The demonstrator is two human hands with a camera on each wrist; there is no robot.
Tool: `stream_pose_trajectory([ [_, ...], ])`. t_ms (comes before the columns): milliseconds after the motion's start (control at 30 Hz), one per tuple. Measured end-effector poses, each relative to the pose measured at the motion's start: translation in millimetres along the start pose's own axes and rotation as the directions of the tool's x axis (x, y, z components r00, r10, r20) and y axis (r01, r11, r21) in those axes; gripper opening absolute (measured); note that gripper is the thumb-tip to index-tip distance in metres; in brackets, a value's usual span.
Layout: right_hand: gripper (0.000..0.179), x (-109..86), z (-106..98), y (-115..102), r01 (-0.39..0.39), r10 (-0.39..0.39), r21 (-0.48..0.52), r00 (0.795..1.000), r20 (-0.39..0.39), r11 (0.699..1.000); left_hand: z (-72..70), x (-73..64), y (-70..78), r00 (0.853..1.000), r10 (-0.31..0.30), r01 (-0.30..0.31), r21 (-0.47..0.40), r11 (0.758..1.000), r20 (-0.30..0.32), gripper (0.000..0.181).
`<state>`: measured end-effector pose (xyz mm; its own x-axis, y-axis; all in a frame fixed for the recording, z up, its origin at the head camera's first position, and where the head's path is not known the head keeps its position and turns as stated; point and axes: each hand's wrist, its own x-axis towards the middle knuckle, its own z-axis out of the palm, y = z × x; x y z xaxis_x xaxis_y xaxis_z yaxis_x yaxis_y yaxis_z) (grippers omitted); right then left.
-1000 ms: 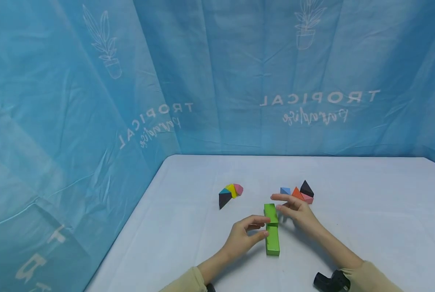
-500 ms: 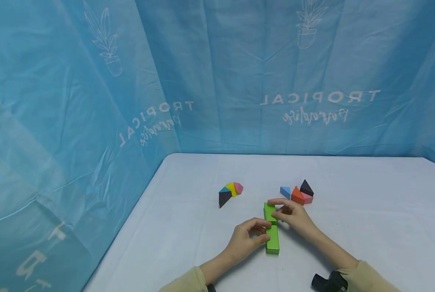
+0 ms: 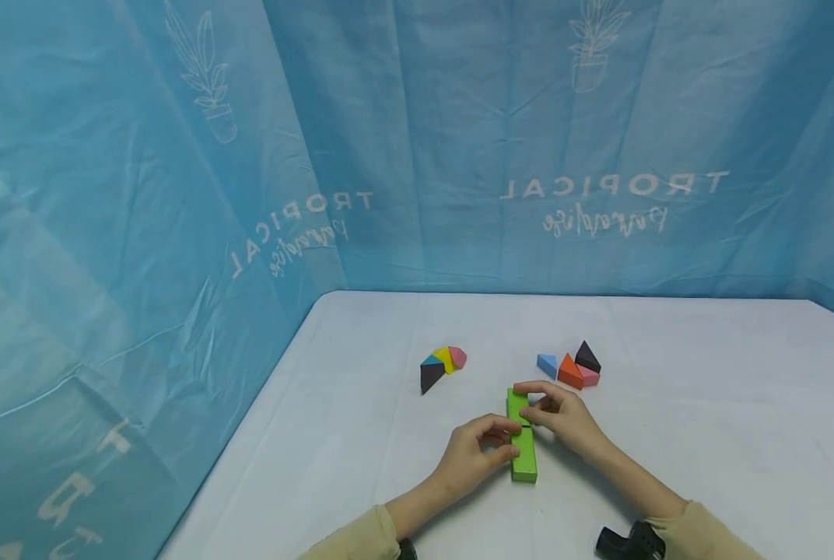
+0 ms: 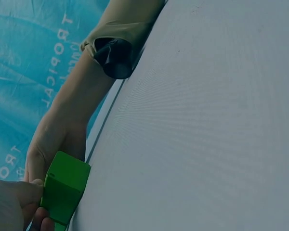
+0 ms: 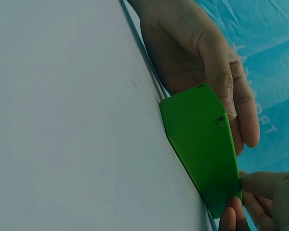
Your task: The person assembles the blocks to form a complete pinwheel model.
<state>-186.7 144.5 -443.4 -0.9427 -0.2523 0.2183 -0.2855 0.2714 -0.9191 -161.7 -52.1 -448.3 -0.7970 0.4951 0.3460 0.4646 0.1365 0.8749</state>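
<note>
Two green blocks lie end to end on the white table in the head view, a thin dark seam between them. My left hand [image 3: 459, 457] holds the nearer green block [image 3: 525, 460], thumb and forefinger at its left side. On the farther green block [image 3: 516, 403] my right hand [image 3: 562, 416] has its grip, forefinger across the far end and thumb at the right side. The right wrist view shows a green block [image 5: 202, 149] with small dark marks, fingertips curled at its lower end. The left wrist view shows a green block [image 4: 65, 187] beside the thumb.
Beyond the hands, to the left, sits a cluster of pink, yellow, teal and black pieces [image 3: 432, 376]. At the right are an orange block [image 3: 569, 372], a blue one [image 3: 546, 365], a pink one [image 3: 589, 376] and a black triangle [image 3: 587, 357]. A blue printed curtain [image 3: 459, 233] hangs behind.
My right hand has come left from beside the farther green block onto it. The two blocks now line up straighter. My left fingers sit slightly farther over the nearer block.
</note>
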Motion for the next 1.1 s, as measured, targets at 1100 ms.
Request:
stream_pose_trajectory([
  [1100, 0.042, -1.0, -74, 38, -0.145, 0.105, -0.078, 0.919, -0.381, 0.986, 0.8, 9.3, -35.1, 0.996, 0.030, -0.017, 0.157, 0.987, -0.082, 0.037],
])
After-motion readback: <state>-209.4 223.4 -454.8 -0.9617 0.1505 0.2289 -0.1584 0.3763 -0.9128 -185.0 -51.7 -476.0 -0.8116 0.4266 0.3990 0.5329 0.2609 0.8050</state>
